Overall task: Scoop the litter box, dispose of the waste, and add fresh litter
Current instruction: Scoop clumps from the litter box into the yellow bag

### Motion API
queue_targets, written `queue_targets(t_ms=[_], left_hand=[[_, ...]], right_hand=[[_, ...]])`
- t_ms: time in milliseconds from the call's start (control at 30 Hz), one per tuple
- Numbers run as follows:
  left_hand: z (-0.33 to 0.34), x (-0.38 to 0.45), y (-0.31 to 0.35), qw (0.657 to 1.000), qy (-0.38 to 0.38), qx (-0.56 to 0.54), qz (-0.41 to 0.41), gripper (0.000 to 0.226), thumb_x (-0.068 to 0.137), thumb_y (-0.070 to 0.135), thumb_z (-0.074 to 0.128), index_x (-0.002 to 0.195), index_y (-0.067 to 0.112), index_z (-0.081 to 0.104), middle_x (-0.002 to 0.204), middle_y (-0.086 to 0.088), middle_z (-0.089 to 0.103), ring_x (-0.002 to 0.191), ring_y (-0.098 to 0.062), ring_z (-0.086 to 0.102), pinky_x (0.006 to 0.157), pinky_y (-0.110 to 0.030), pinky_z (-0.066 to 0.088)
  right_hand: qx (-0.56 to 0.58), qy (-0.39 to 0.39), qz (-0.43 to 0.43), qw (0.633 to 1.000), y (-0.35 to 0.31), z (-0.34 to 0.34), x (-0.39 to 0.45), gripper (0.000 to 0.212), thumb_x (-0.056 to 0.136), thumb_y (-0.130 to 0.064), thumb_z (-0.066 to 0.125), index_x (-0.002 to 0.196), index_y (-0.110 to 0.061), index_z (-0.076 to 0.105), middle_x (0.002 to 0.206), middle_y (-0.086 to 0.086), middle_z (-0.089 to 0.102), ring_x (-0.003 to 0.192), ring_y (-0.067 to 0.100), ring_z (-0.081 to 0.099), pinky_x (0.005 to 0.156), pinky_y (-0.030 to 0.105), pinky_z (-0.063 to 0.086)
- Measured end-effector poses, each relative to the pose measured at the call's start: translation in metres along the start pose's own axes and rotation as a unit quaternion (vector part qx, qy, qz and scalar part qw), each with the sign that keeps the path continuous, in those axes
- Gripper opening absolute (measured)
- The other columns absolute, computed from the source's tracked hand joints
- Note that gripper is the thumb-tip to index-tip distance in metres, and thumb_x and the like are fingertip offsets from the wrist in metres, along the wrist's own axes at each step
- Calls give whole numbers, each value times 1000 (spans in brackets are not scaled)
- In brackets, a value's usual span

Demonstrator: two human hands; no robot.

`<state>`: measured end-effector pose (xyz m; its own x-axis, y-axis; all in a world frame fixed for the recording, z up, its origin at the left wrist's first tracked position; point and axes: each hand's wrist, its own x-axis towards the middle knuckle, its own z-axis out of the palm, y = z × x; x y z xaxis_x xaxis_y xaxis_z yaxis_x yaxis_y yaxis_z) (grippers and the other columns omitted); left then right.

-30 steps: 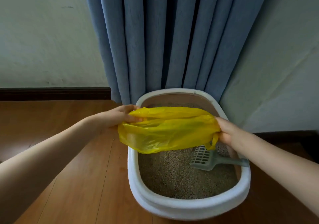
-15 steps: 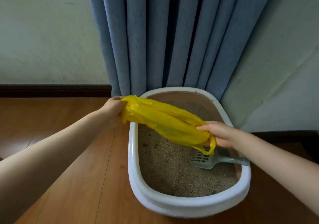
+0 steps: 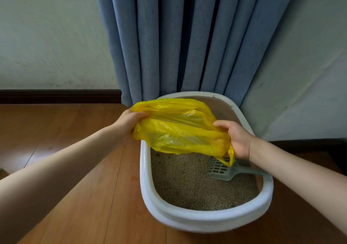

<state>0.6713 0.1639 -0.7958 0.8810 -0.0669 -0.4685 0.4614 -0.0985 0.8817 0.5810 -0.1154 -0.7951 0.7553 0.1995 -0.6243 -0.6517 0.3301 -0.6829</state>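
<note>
Hands, two: the left hand (image 3: pixel 129 120) grips the far-left end of one yellow plastic bag (image 3: pixel 180 129), the right hand (image 3: pixel 238 140) pinches its near-right end, holding it over the far part of one white litter box (image 3: pixel 187 219) on the wooden floor (image 3: pixel 84 168). One grey scoop (image 3: pixel 225 170) lies on the litter (image 3: pixel 187 183) at the right, partly hidden by bag and wrist. Blue curtain (image 3: pixel 178 37) hangs behind

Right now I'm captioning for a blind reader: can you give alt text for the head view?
Two bare hands, left hand and right hand, hold a crumpled yellow plastic bag over a white litter box on a wooden floor. A grey slotted scoop lies on the litter, and a blue curtain hangs behind.
</note>
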Motion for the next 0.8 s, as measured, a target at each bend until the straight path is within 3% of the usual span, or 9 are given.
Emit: queue_targets(t_ms=[67,200,267,333,400,533,567,667,800], left_hand=[[-3,6,1,997,48,-13,57,37,92,10,60,127,12,49,109,-12,60,94,-28,63,66,-39,54],[-9,8,1,975,153,70,144,23,91,6,50,111,14,42,91,-4,50,76,-16,54,51,-29,45],[-9,10,1,965,177,116,155,18,88,2,47,99,12,38,82,-2,43,72,-16,47,52,-31,43],[-13,11,1,943,146,233,188,20,83,-9,43,93,9,39,83,-2,39,72,-16,41,53,-28,36],[-17,12,2,908,74,332,243,28,74,-20,41,88,2,50,95,-9,46,84,-22,46,59,-27,36],[-25,14,-1,863,-27,386,325,55,62,-35,38,77,11,64,107,-16,58,102,-26,53,82,-11,41],[-24,16,-2,852,-39,415,317,54,64,-33,40,82,11,66,111,-17,59,106,-29,54,83,-10,39],[-22,20,-3,849,-24,466,249,46,82,-20,45,120,1,60,132,-19,50,124,-36,45,96,-33,37],[-22,20,-2,866,-19,456,204,58,86,-12,52,141,7,43,143,-17,42,131,-35,42,107,-38,34]], right_hand=[[-43,-17,8,999,1,-3,1,26,78,-27,62,92,-11,77,99,13,73,80,24,72,73,36,58],[-184,48,95,977,5,-15,10,16,96,-17,50,85,-9,59,57,5,61,46,12,57,46,21,48],[-208,78,111,969,7,-18,13,16,98,-12,44,87,-8,55,56,7,60,45,13,56,45,22,47],[-191,112,71,973,7,-22,15,16,98,-8,46,112,-10,54,84,14,66,61,21,63,48,27,52],[-150,131,-15,980,3,-28,16,35,97,2,44,123,-21,47,109,17,59,74,27,62,48,32,56],[-81,117,-125,982,-6,-21,6,46,94,12,35,92,-23,65,98,10,63,73,27,63,48,31,56],[-83,115,-135,981,-8,-18,4,50,94,11,34,80,-22,69,94,9,66,74,25,64,49,29,56],[-180,111,-158,964,-8,-13,4,55,93,10,35,62,-18,69,95,9,67,79,22,63,52,25,54],[-385,127,-168,899,-2,-13,10,32,90,2,54,94,-22,76,118,-4,61,107,12,56,91,28,47]])
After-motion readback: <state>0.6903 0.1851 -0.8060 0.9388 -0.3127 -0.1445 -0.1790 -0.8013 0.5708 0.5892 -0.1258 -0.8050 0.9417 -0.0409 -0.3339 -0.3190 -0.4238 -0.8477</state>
